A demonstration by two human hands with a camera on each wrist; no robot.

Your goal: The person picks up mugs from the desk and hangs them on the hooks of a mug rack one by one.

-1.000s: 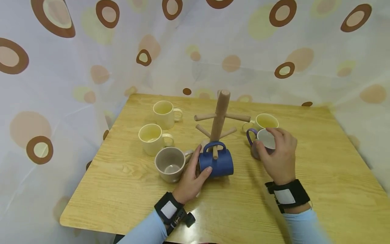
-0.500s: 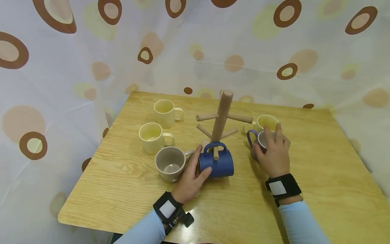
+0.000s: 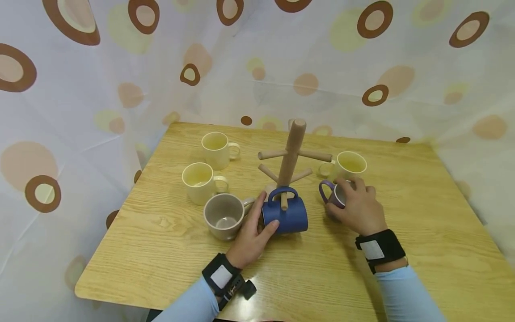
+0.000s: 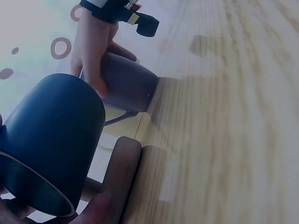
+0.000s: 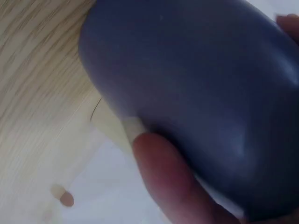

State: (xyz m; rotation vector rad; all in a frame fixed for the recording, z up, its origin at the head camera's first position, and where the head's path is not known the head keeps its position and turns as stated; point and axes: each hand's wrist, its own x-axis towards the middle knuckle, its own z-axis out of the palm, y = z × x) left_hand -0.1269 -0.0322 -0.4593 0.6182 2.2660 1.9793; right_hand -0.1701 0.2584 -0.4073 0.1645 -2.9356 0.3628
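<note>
- The right hand (image 3: pixel 360 210) is curling round the purple mug (image 5: pixel 187 88) (its fingers were spread over the rim moments ago).
- The purple mug is shifting toward the blue mug (image 3: pixel 290 219), uncovering more of the yellow mug (image 3: pixel 349 166) behind it.

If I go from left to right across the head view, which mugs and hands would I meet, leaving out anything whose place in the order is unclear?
Front yellow mug on the left side → grey mug → left hand → blue mug → purple mug → right hand.
</note>
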